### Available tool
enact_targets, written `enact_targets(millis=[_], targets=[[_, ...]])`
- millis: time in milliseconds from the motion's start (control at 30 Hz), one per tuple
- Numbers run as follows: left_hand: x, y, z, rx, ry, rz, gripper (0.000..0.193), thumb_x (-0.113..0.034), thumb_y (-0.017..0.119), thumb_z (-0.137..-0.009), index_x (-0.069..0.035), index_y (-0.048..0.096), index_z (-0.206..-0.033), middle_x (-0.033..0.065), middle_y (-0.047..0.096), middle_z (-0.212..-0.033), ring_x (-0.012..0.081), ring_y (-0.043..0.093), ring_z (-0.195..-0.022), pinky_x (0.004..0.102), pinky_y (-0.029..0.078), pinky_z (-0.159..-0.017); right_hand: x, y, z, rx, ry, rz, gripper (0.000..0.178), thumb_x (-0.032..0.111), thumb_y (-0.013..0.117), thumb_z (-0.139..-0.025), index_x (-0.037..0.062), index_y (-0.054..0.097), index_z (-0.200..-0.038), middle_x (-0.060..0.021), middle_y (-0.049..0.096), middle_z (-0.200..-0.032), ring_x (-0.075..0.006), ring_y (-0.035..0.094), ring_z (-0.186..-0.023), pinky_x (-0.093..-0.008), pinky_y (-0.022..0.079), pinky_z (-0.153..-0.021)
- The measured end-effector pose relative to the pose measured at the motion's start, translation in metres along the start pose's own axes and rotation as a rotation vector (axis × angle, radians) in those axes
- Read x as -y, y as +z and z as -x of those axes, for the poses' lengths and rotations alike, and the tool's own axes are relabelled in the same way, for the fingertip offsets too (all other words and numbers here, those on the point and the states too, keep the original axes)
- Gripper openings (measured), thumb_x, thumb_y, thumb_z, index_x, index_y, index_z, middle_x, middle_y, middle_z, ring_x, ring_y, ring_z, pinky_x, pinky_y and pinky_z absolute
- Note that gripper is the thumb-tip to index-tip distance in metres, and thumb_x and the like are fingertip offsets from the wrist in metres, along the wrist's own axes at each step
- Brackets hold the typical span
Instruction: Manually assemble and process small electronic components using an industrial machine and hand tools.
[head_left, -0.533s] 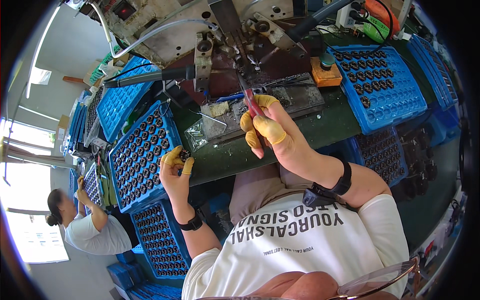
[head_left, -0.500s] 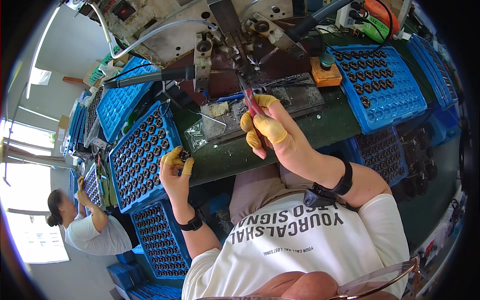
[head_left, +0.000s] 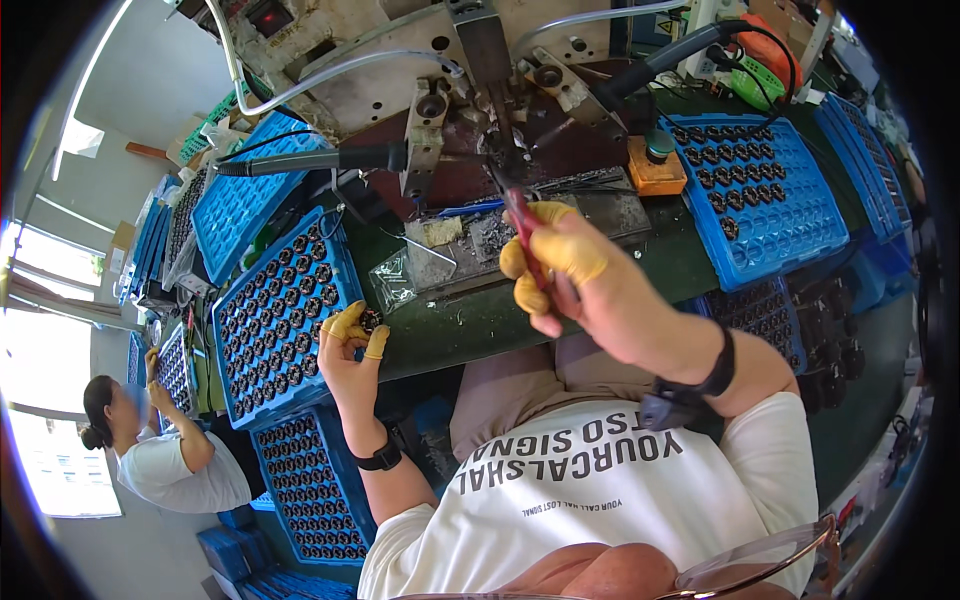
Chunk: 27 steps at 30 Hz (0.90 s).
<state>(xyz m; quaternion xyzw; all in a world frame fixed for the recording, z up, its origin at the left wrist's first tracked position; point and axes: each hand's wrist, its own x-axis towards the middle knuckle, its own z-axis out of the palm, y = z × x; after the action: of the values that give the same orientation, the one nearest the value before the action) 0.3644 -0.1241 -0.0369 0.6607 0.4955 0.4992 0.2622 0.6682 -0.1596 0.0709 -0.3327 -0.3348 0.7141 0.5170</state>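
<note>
With yellow finger covers on its fingertips, my left hand (head_left: 350, 350) pinches a small round black part (head_left: 371, 320) beside the right edge of a full blue tray (head_left: 228, 385). My right hand (head_left: 575, 265), also in yellow finger covers, is closed around red-handled pliers (head_left: 524, 226). Their dark nose points up and away, toward the metal fixture of the machine (head_left: 425, 135). What the jaws touch is too small and blurred to tell. Just beyond the pliers lies a grey metal block (head_left: 478, 262) strewn with scraps.
An orange box with a green button (head_left: 657, 172) stands right of the block. Farther right is a partly filled blue tray (head_left: 790, 235). A clear bag (head_left: 393, 280) and a hex key (head_left: 430, 252) lie left of the block. At far left another person (head_left: 185, 460) works.
My right hand and the pliers have shifted slightly right and toward me. My left hand keeps its pinch on the round part. The whole view has moved a little.
</note>
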Motion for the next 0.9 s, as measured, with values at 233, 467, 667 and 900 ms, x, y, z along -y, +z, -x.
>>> enact_targets(millis=[233, 467, 667, 900], targets=[[0.0, -0.002, 0.0, 0.031, 0.0, -0.028, 0.04, 0.005, 0.073, -0.08, 0.002, 0.061, -0.118, -0.0002, 0.052, -0.101, 0.0047, 0.049, -0.077, 0.0164, 0.041, -0.069, -0.043, -0.003, -0.013, 0.045, -0.302, 0.153, 0.04, 0.021, 0.044, -0.098, 0.0042, 0.031, -0.131, -0.0099, 0.049, -0.103, -0.0097, 0.047, -0.067, -0.0258, 0.041, -0.057], [-0.001, 0.0, -0.001, 0.017, -0.008, -0.042, 0.041, 0.004, 0.073, -0.08, 0.002, 0.061, -0.119, -0.0004, 0.052, -0.101, 0.0047, 0.048, -0.077, 0.0162, 0.04, -0.069, 0.002, -0.005, 0.002, 0.034, -0.044, -0.067, 0.036, 0.033, 0.047, -0.098, 0.0076, 0.041, -0.124, -0.0038, 0.053, -0.096, -0.0087, 0.044, -0.062, -0.0231, 0.033, -0.049], [-0.002, 0.002, 0.0, 0.003, -0.019, -0.017, 0.04, 0.004, 0.076, -0.076, 0.001, 0.064, -0.114, 0.0022, 0.052, -0.1, 0.0065, 0.053, -0.077, 0.0179, 0.046, -0.068, 0.015, -0.01, 0.006, 0.051, 0.058, -0.11, 0.034, 0.034, 0.051, -0.096, 0.0061, 0.045, -0.114, -0.0055, 0.051, -0.093, -0.0116, 0.045, -0.059, -0.0253, 0.035, -0.048], [-0.002, -0.001, -0.001, -0.014, -0.003, -0.011, 0.041, 0.005, 0.076, -0.074, 0.002, 0.064, -0.112, 0.0021, 0.051, -0.097, 0.007, 0.053, -0.075, 0.0183, 0.045, -0.065, -0.032, -0.06, 0.021, 0.095, -0.344, 0.757, 0.052, 0.022, 0.056, -0.09, -0.0009, 0.038, -0.134, -0.0051, 0.048, -0.101, -0.0128, 0.045, -0.086, -0.0268, 0.042, -0.078]])
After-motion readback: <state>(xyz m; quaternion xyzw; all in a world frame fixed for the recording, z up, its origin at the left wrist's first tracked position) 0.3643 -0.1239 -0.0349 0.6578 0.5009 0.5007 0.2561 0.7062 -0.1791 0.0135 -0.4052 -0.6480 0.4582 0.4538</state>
